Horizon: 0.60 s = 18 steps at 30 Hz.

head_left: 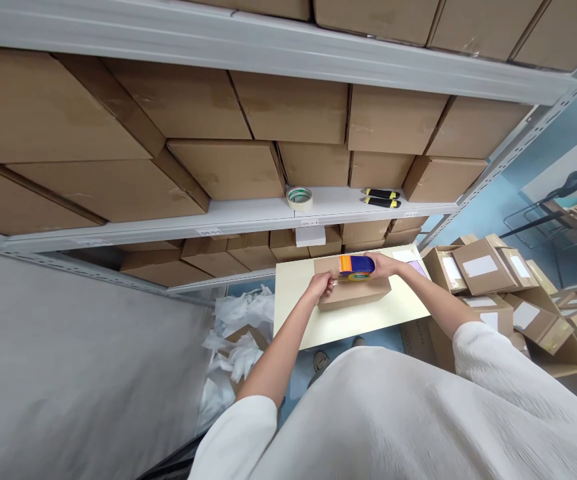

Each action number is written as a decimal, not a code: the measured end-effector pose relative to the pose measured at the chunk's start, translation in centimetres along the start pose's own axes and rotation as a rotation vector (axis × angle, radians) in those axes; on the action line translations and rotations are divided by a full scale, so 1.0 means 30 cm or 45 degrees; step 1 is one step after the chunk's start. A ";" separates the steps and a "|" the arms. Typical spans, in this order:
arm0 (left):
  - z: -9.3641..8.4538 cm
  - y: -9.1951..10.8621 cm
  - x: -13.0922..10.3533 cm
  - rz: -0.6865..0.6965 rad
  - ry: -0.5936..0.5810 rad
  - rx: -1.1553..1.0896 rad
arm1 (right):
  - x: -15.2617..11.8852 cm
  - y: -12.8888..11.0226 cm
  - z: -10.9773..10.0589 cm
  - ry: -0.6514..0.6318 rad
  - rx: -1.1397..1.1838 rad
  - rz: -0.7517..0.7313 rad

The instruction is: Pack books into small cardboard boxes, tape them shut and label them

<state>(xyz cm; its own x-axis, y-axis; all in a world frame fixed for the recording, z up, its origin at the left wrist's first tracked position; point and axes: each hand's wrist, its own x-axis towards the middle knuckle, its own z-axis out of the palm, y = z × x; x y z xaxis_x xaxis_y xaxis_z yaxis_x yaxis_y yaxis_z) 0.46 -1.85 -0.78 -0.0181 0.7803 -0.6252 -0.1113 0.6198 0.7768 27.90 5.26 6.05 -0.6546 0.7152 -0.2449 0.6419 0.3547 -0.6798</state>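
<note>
A closed brown cardboard box (pixel 355 298) lies on a small cream table (pixel 295 317) in front of me. My right hand (pixel 382 264) grips a blue and orange tape dispenser (pixel 356 265) held just over the box's top. My left hand (pixel 320 286) is at the box's left end, its fingers closed in a pinch. A shiny bit of packing tape (pixel 335 283) shows at those fingertips, beside the dispenser's front.
Brown boxes (pixel 288 107) fill the rack. On its shelf (pixel 248 212) lie a tape roll (pixel 299 198) and two yellow-black utility knives (pixel 381 199). Labelled boxes (pixel 479 265) are heaped at right. White crumpled packing material (pixel 243 310) lies on the floor at left, near a grey wall (pixel 78 360).
</note>
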 end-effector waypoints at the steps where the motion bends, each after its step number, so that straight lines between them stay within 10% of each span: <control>1: 0.014 0.005 -0.001 -0.071 -0.049 -0.063 | -0.001 0.000 0.001 0.000 0.005 -0.004; 7: 0.053 0.033 -0.002 -0.133 -0.122 -0.316 | -0.008 0.000 0.004 0.027 0.008 -0.034; 18: -0.033 -0.012 -0.012 0.361 0.362 -0.115 | 0.003 -0.034 0.011 -0.041 -0.154 0.037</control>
<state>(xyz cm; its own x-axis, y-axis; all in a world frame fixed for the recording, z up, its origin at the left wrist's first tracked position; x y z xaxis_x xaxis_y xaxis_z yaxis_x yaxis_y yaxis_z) -0.47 -2.43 -0.91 -0.3328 0.8571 -0.3933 -0.1488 0.3641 0.9194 27.06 4.76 6.49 -0.6463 0.7073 -0.2864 0.7028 0.4056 -0.5844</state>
